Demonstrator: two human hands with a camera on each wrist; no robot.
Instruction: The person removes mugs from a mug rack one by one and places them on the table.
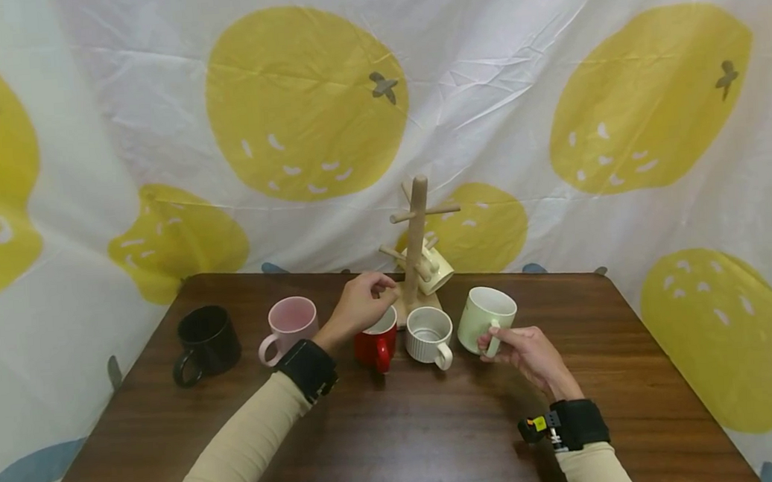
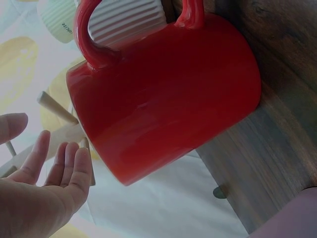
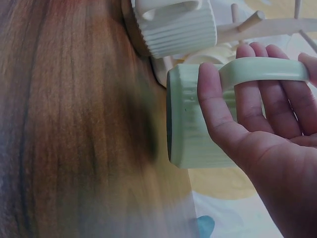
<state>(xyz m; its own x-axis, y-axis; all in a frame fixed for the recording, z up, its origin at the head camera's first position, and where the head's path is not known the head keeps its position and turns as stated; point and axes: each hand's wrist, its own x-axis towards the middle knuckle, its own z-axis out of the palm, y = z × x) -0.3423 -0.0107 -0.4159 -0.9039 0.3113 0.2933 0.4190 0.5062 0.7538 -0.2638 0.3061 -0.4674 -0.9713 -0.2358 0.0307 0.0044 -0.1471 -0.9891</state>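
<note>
My right hand (image 1: 528, 352) grips the handle of a pale green mug (image 1: 480, 322). In the right wrist view the fingers (image 3: 252, 106) wrap that handle, and the mug's dark base stands apart from the wood, a soft shadow below. My left hand (image 1: 362, 302) hovers over a red mug (image 1: 374, 344), beside a wooden mug tree (image 1: 417, 242). Its fingers (image 2: 74, 173) curl loosely around nothing in the left wrist view. A cream mug (image 1: 436, 269) hangs tilted from a lower peg of the tree. Between the red and green mugs sits a white ribbed cup (image 1: 428, 337).
Toward the left of the brown table (image 1: 400, 449) stand a pink mug (image 1: 293, 318) and a black mug (image 1: 210, 341), both with handles turned toward the front left. A lemon-print cloth (image 1: 484, 100) hangs close behind the table's back edge.
</note>
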